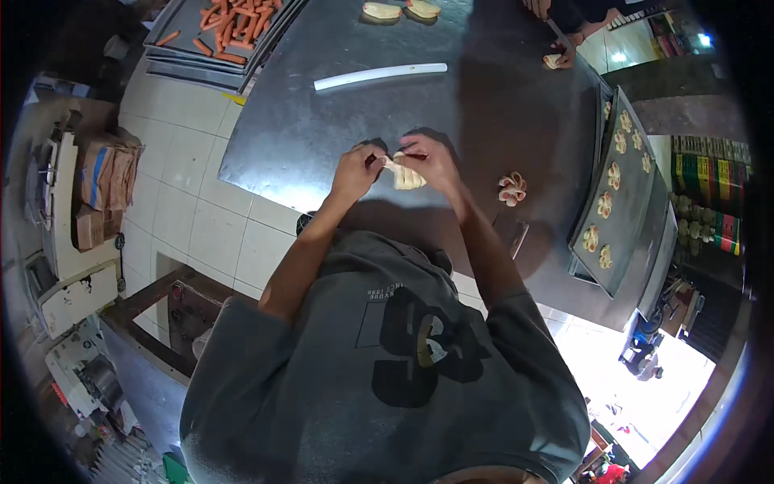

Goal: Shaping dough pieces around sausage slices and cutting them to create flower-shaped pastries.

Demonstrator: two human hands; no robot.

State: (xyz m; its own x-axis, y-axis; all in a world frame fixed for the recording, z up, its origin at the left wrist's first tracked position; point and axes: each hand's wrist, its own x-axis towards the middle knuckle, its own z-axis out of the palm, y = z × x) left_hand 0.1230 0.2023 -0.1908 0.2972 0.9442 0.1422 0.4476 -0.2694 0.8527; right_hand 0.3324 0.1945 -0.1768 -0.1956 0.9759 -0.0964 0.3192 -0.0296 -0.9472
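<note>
My left hand (357, 167) pinches the left end of a pale piece of dough (408, 177) just above the steel worktable (282, 129). My right hand (429, 160) grips the same dough from the right, thumb and fingers drawn together on it. To the right of my right hand lies a flower-shaped dough piece with pink slices (512, 188). Below that is a thin flat tool (518, 239). A long white rod (379, 77) lies beyond my hands, and two oval dough pieces (381, 11) are at the far edge.
A tray of orange sausages (234, 24) stands at upper left. Trays of flower-shaped dough (601, 242) line the table's right end. A co-worker's hand (566, 50) holds a dough piece at upper right. A metal-framed stand (141, 323) and wrapped brown packages (109, 173) are at left.
</note>
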